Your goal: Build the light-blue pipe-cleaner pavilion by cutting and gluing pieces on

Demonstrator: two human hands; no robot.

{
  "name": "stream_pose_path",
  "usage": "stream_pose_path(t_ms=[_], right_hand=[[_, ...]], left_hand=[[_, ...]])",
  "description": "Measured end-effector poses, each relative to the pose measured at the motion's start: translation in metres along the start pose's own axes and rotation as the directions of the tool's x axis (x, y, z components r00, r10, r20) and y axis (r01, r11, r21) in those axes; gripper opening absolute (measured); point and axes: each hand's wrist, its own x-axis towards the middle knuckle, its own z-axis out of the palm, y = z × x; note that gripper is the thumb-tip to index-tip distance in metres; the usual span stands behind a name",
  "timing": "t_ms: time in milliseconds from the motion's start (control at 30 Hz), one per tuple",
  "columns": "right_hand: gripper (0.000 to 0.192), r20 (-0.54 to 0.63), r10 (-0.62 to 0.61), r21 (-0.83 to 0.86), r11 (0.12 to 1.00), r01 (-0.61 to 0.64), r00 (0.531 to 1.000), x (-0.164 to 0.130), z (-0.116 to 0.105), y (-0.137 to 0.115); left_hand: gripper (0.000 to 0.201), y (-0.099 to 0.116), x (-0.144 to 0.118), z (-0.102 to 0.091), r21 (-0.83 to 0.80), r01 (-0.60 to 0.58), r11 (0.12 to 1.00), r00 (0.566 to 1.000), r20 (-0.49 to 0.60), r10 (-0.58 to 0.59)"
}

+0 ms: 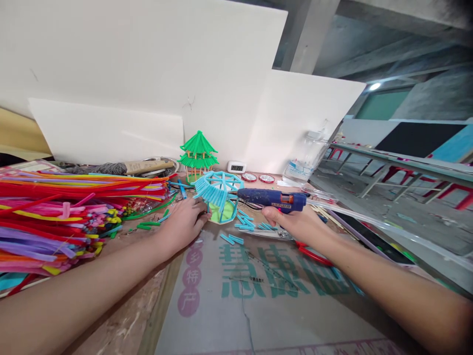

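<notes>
My right hand is closed round a dark blue hot glue gun, whose nozzle points left at a small light-blue pavilion model. Blue pipe-cleaner strips cover part of the model's roof frame, and a pale green base shows beneath. My left hand grips the model's left side; some fingertips are hidden behind it. Short cut blue pipe-cleaner pieces lie just right of the model. A pair of scissors with red handles rests partly under my right forearm.
Bundles of colourful pipe cleaners fill the left side. Behind the model stand a green tiered pagoda, a small digital clock and a clear plastic bottle. A phone-like dark slab lies at right. White boards rise behind.
</notes>
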Motion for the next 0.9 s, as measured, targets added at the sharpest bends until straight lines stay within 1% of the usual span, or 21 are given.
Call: stream_pose_path(t_ms=[133,333,567,733,900], right_hand=[[0.041,-0.039,-0.002,-0.02,1.0,0.001,0.999,-0.001,0.0007,0.0005],[0.027,-0.112,-0.049,-0.022,0.999,0.047,0.993,-0.0006,0.0033,0.0034],[0.034,-0.125,-0.077,0.027,0.996,0.081,0.989,-0.0005,0.0054,0.0016],[0.036,-0.132,-0.093,0.034,0.995,0.098,0.987,-0.0001,0.0063,0.0025],[0.036,-0.112,-0.104,0.047,0.993,0.11,0.988,-0.0006,0.0068,0.0038]], left_hand=[[0.024,0.0011,0.0008,-0.0003,0.005,-0.001,1.0,1.0,0.002,0.001],[0.025,0.0024,0.0007,-0.0016,-0.004,0.002,1.0,1.0,0.007,-0.002],[0.024,0.0028,0.001,-0.0025,0.002,0.003,1.0,1.0,0.007,-0.003],[0.024,0.0027,0.0018,-0.0022,0.015,0.002,1.0,1.0,0.007,-0.002],[0.024,0.0031,0.0025,-0.0019,0.015,0.002,1.0,1.0,0.006,-0.002]])
